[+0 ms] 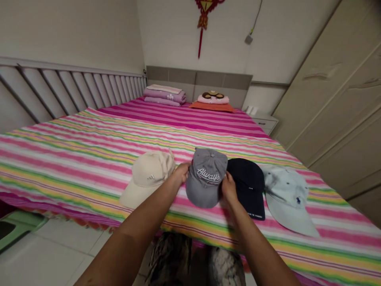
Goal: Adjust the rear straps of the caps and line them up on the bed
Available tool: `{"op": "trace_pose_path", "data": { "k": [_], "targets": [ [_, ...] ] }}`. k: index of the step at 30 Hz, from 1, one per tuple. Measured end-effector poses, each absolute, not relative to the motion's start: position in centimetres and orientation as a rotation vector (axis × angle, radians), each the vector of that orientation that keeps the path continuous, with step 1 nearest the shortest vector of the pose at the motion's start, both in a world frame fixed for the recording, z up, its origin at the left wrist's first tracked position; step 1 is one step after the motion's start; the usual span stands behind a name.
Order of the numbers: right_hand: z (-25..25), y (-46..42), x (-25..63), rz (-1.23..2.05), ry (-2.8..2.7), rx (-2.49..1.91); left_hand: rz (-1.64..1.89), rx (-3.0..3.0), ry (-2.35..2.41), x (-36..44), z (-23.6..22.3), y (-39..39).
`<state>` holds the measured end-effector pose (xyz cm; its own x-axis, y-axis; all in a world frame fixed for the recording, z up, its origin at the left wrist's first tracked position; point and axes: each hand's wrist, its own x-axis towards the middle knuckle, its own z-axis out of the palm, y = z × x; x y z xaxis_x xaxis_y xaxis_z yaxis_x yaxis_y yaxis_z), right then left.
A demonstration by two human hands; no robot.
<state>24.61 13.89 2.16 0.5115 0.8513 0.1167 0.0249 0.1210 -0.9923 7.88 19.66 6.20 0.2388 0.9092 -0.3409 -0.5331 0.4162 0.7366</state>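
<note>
Nearest to the camera, the left hand [181, 173] and the right hand [229, 188] hold a grey cap [206, 178] from its two sides, with the fingers closed narrow on its edge (the fingertips are partly hidden by the cap). This cap, with the word "Always" on its front, is at or just above the striped bed cover [89, 159]; I cannot tell which. A beige cap [148, 178] lies just beside the left hand, and a navy cap [247, 182] lies just beside the right hand, with a pale blue cap [285, 198] next to it. Farther away are folded purple bedding [164, 95], a pillow [211, 106] and the headboard [199, 77].
</note>
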Motion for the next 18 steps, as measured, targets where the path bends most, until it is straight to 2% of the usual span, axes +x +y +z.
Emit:
{"op": "trace_pose_path", "data": {
  "k": [6, 18],
  "targets": [
    [0.5, 12.7, 24.0, 0.586, -1.034, -1.595, 1.103, 0.633, 0.989, 7.6, 2.6, 18.4],
    [-0.1, 10.3, 24.2, 0.334, -1.257, -1.704, 1.186, 0.758, 1.036, 9.0, 1.8, 16.5]
  ]
}}
